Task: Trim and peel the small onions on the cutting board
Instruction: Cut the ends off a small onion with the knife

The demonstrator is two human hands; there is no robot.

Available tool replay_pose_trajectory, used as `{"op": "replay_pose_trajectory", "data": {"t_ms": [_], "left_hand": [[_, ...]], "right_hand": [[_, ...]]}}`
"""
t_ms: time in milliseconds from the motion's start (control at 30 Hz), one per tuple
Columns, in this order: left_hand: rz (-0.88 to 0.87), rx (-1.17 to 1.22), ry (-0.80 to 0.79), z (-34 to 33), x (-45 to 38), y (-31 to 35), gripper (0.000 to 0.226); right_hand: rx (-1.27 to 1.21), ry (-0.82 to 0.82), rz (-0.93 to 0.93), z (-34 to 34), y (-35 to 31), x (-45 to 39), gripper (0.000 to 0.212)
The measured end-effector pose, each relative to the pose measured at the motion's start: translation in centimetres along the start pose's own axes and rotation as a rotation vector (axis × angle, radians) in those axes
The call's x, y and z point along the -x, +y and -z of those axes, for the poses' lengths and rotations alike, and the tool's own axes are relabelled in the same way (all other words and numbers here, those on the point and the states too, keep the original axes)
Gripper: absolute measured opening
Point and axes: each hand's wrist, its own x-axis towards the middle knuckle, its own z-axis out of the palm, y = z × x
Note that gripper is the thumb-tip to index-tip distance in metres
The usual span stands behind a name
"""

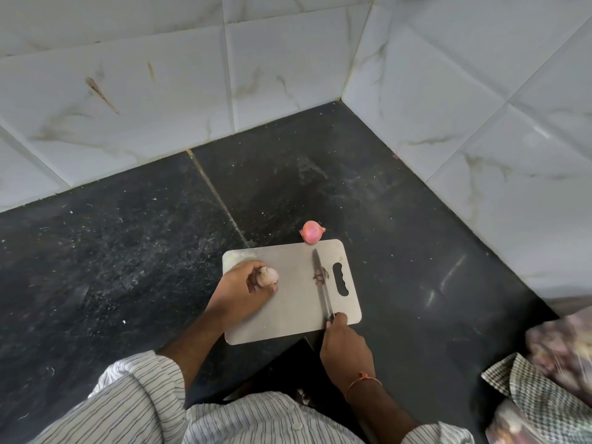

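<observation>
Both hands are busy over the board: the left hand (pixel 245 283) curls its fingers around a pale, peeled onion (pixel 268 276) at the left part of the board, and the right hand (pixel 344 342) grips the handle of a knife (pixel 321 283) at the near right edge. Under them, the dark stone desk (pixel 128 251) meets white marble-look wall tiles (pixel 144 91) at the far and right sides. A grey cutting board (pixel 288 302) lies on the desk, with its handle slot on the right. The knife blade points to the far side and rests on the board, beside a small heap of brown peel scraps (pixel 320 276). One unpeeled pink onion (pixel 312 232) sits on the desk, touching the far edge of the board. A checkered cloth (pixel 525 392) is at the near right.
</observation>
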Motion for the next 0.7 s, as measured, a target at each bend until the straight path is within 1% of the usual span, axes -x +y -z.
{"op": "replay_pose_trajectory", "data": {"t_ms": [100, 200, 300, 467, 567, 633, 700], "left_hand": [[0.017, -0.054, -0.005, -0.4, -0.2, 0.4, 0.034], [-0.009, -0.184, -0.020, -0.8, -0.2, 0.8, 0.035], [-0.050, -0.257, -0.048, -1.0, -0.3, 1.0, 0.039], [-0.166, -0.364, -0.104, -1.3, -0.4, 0.6, 0.051], [-0.224, -0.364, -0.096, -1.6, -0.3, 0.0, 0.056], [-0.239, -0.353, -0.090, -1.6, -0.2, -0.4, 0.058], [-0.219, -0.334, -0.097, -1.5, -0.3, -0.5, 0.058]], "right_hand": [[-0.016, 0.035, -0.046, 0.6, 1.1, -0.4, 0.017], [-0.043, 0.067, -0.088, 1.1, 1.5, -0.7, 0.018], [-0.064, 0.083, -0.094, 1.3, 1.6, -0.8, 0.018], [-0.078, 0.081, -0.011, 0.6, 0.8, -0.1, 0.019], [-0.097, 0.065, 0.051, 0.4, 0.2, 0.4, 0.018], [-0.094, 0.058, 0.079, 0.3, -0.1, 0.6, 0.016], [-0.089, 0.041, 0.098, 0.1, -0.1, 0.7, 0.016]]}}
